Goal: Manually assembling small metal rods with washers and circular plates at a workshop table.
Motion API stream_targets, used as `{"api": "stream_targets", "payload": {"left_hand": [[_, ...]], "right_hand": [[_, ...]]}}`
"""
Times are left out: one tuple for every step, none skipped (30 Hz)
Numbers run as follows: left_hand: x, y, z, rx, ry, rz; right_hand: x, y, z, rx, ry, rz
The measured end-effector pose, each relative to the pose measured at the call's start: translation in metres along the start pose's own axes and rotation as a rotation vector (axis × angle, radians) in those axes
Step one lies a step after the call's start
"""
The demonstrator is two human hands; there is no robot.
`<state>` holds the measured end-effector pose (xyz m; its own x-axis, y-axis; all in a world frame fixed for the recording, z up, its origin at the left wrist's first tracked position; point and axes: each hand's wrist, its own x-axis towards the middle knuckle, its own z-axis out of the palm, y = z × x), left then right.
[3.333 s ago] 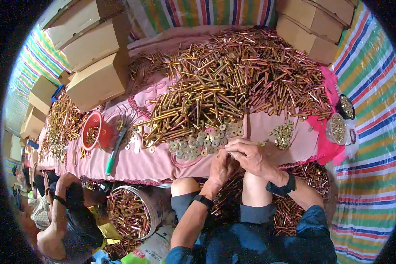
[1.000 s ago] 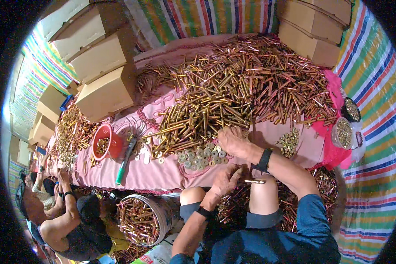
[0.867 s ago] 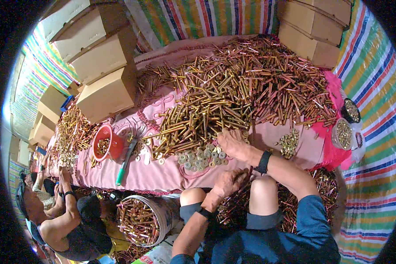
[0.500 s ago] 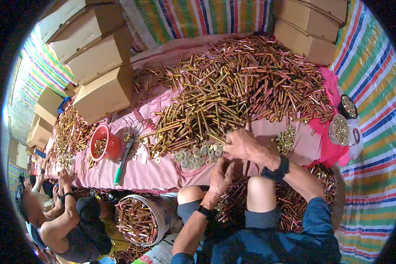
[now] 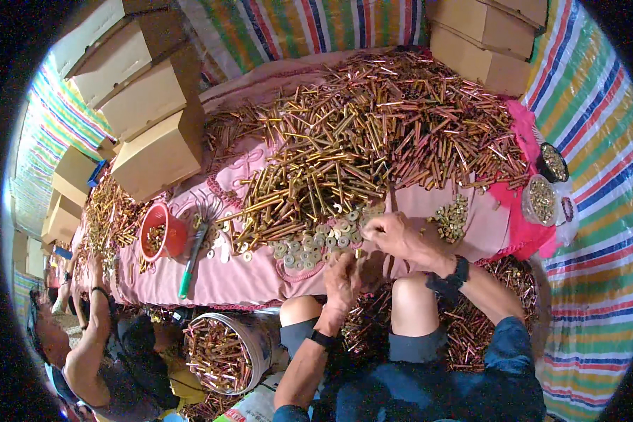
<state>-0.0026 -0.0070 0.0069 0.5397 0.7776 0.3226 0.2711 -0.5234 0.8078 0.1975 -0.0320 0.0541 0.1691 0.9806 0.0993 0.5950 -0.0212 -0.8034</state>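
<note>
My left hand [image 5: 342, 283] is closed above the front edge of the pink cloth. A small gold-coloured metal piece [image 5: 359, 254] shows at its fingertips; the rest is hidden by the fingers. To its right, my right hand [image 5: 395, 238] is curled with thumb and fingers together, and whatever it pinches cannot be made out. Grey washers [image 5: 304, 252] lie in a loose patch just left of both hands. Beyond them spreads a big heap of long brass-coloured metal bolts [image 5: 330, 172]. A small pile of nuts [image 5: 451, 216] lies right of my right hand.
A red bucket [image 5: 163, 235] and a green-handled wire tool [image 5: 190, 260] lie to the left. Cardboard boxes [image 5: 158, 158] are stacked behind. Two tubs of small parts [image 5: 541, 200] stand far right. A white bucket of bolts [image 5: 221, 352] is below; a co-worker [image 5: 84, 344] sits left.
My left hand has closed and moved slightly left, with a gold-coloured piece now at its fingertips. My right hand has drawn back a little from the bolt heap. The co-worker's arm has shifted.
</note>
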Motion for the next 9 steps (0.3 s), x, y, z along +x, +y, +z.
{"api": "stream_targets", "payload": {"left_hand": [[-0.001, -0.006, -0.001, -0.036, 0.004, -0.041], [-0.007, -0.01, -0.002, -0.081, 0.013, -0.136], [0.0, -0.004, 0.006, -0.144, 0.037, -0.108], [0.0, -0.004, 0.006, -0.178, 0.066, -0.1], [0.0, -0.005, 0.005, -0.211, 0.095, -0.092], [0.001, -0.009, 0.005, -0.129, 0.108, -0.039], [-0.001, -0.012, 0.004, -0.087, 0.071, -0.051], [-0.002, -0.014, 0.004, -0.045, 0.034, -0.063], [-0.004, -0.015, 0.002, 0.0, -0.004, -0.079]], "right_hand": [[0.012, 0.0, 0.013, -0.064, 0.047, -0.087], [0.024, 0.0, 0.024, -0.128, 0.097, -0.174], [0.033, 0.001, 0.019, -0.23, 0.167, -0.25], [0.047, 0.004, 0.031, -0.272, 0.192, -0.318], [0.054, 0.007, 0.038, -0.303, 0.153, -0.339], [0.06, 0.001, 0.038, -0.345, 0.117, -0.36], [0.065, -0.004, 0.036, -0.386, 0.08, -0.382], [0.072, 0.007, 0.045, -0.408, 0.109, -0.443], [0.074, 0.007, 0.048, -0.405, 0.105, -0.447]]}}
